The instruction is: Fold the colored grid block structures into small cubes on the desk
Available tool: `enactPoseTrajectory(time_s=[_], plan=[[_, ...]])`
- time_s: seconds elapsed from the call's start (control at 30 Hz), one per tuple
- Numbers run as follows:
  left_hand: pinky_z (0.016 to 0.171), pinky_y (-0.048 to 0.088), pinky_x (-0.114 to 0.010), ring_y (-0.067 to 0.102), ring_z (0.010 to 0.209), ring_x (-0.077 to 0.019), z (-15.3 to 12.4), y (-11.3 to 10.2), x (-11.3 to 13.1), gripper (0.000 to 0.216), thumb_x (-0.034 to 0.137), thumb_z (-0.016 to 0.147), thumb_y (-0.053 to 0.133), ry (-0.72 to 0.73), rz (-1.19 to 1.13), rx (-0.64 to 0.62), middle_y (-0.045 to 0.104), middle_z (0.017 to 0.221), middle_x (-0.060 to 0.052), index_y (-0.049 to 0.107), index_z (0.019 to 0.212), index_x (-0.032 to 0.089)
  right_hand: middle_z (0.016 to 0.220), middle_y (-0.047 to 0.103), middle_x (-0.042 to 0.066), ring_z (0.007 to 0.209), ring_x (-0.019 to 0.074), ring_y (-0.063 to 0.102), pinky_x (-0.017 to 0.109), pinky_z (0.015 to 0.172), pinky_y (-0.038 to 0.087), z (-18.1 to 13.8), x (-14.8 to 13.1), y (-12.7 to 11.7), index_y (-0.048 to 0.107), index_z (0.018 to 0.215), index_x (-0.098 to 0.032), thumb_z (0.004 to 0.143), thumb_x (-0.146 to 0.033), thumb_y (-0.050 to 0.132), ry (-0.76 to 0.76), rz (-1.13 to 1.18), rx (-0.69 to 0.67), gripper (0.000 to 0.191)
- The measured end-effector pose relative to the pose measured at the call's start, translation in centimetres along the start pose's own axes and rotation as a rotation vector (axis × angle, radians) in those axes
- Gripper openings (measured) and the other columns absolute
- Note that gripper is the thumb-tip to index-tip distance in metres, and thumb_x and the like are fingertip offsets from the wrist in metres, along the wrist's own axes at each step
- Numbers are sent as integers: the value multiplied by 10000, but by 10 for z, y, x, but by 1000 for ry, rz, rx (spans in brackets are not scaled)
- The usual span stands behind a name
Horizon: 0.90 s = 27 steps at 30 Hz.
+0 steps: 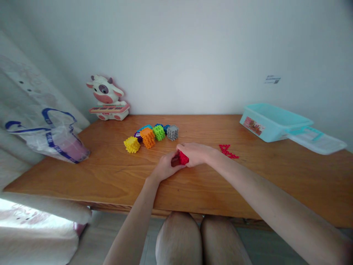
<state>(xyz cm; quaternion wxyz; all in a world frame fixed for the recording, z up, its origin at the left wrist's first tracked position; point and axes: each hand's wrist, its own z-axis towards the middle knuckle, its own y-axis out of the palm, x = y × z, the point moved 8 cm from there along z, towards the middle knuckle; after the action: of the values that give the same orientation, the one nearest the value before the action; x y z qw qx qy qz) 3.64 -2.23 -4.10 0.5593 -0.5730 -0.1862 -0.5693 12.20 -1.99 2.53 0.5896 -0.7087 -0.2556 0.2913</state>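
Observation:
A bundle of small red interlocking plastic pieces (183, 158) is held just above or on the front half of the wooden table. My left hand (165, 166) curls against its left side, thumb and fingers pinching it. From the right, my right hand (194, 154) closes over the same bundle and covers much of it. Loose red pieces (227, 151) lie flat by my right forearm. Beyond my hands stand stacked blocks of such pieces: yellow (132, 145), orange (148, 138), green (159, 133) and grey (172, 133), with purple and blue ones partly hidden behind.
On the wooden table (110, 180), a cow toy keyboard (109, 106) stands at the back left. A clear bag with blue straps (63, 145) lies at the left edge. An open turquoise box (271, 125) with its lid (317, 140) swung out sits at the right.

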Motion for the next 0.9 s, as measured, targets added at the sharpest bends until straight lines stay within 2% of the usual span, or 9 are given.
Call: enactPoseTrajectory(time_s=[0.17, 0.27, 0.43, 0.5, 0.63, 0.7, 0.8, 0.87, 0.9], plan=[[937, 574, -406, 695, 1043, -232, -1, 0, -5, 469, 291, 771, 750, 10, -85, 11, 687, 1191, -106, 579, 1192, 176, 1073, 665, 122, 878, 259, 666, 319, 662, 497, 2, -1, -3, 518, 1098, -179, 720, -275, 724, 26, 24, -13, 441], [955, 567, -422, 689, 1064, -237, -1, 0, -1, 517, 276, 758, 759, 13, -94, 22, 673, 1217, -113, 552, 1221, 178, 1099, 650, 125, 878, 259, 664, 324, 669, 512, 5, 0, -3, 513, 1137, -173, 683, -272, 745, 28, 62, -19, 520], [928, 579, -421, 701, 1018, -236, 1, 1, 3, 573, 293, 720, 794, -33, -74, 41, 685, 1191, -101, 544, 1223, 183, 1244, 587, 164, 1044, 295, 631, 384, 858, 532, 5, 1, 0, 480, 1275, -149, 644, -297, 766, -20, 159, 40, 708], [907, 586, -416, 706, 998, -235, 1, 0, 2, 558, 295, 725, 789, -39, -59, 52, 690, 1177, -101, 551, 1216, 180, 1326, 546, 180, 1144, 315, 595, 418, 936, 510, 4, 3, -1, 433, 1360, -151, 677, -348, 754, -23, 200, 72, 779], [910, 574, -446, 689, 1030, -264, 0, -3, 1, 588, 351, 692, 826, -56, 55, 63, 699, 1160, -91, 580, 1204, 199, 1474, 436, 203, 1320, 349, 474, 494, 1067, 420, -2, 12, -16, 338, 1466, -166, 726, -618, 706, -4, 315, 140, 942], [914, 568, -445, 683, 1037, -263, -1, -3, 1, 603, 371, 686, 832, -56, 73, 68, 695, 1161, -92, 584, 1209, 201, 1498, 421, 190, 1361, 335, 436, 510, 1110, 373, -11, 19, -30, 335, 1469, -187, 776, -679, 636, 3, 394, 241, 902], [899, 568, -417, 680, 1019, -246, -2, -4, 1, 689, 391, 675, 840, -60, 76, 79, 678, 1191, -102, 550, 1270, 198, 1482, 453, 137, 1347, 285, 461, 502, 1104, 392, -37, 38, -39, 369, 1426, -251, 882, -640, 537, 94, 564, 520, 689], [893, 561, -409, 672, 1007, -245, -3, -5, 1, 743, 420, 653, 849, -62, 157, 92, 674, 1191, -100, 541, 1292, 202, 1397, 524, 118, 1264, 262, 539, 483, 1009, 490, -61, 55, -25, 417, 1357, -275, 925, -597, 493, 203, 719, 717, 544], [890, 556, -407, 668, 1001, -247, -2, -5, 2, 735, 436, 653, 845, -64, 204, 93, 679, 1177, -97, 550, 1285, 204, 1350, 553, 116, 1219, 265, 570, 485, 972, 517, -72, 62, -11, 434, 1328, -281, 913, -591, 523, 264, 762, 762, 526]])
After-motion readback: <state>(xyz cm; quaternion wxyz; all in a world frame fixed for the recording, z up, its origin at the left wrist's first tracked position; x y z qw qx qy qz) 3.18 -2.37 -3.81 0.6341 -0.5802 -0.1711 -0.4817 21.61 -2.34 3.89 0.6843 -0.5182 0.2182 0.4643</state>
